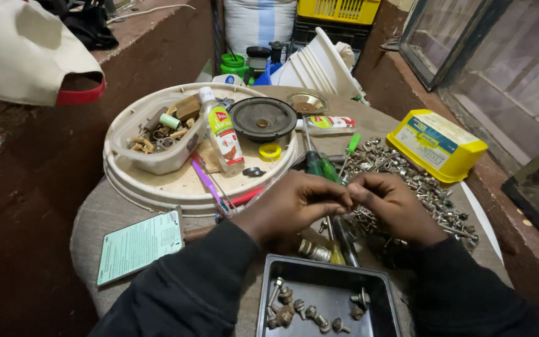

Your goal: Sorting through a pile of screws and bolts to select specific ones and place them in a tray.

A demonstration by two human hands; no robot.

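Note:
My left hand [294, 203] and my right hand [394, 206] meet fingertip to fingertip over the table, pinching a small metal piece that the fingers mostly hide. Just beyond them lies a heap of silvery screws and bolts [407, 178], spreading to the right. Below my wrists sits a dark rectangular metal tray [269, 274] with several screws [310, 309] in it. Green-handled screwdrivers [322, 167] lie right behind my fingers, and more tools show under my hands.
A round white tray [157, 187] at the left carries a speaker cone [262, 118], a plastic bottle [221, 132], a tub of odd parts [151, 140] and a yellow tape roll [270, 151]. A yellow box [437, 145] stands at right, a green booklet [137, 244] at left.

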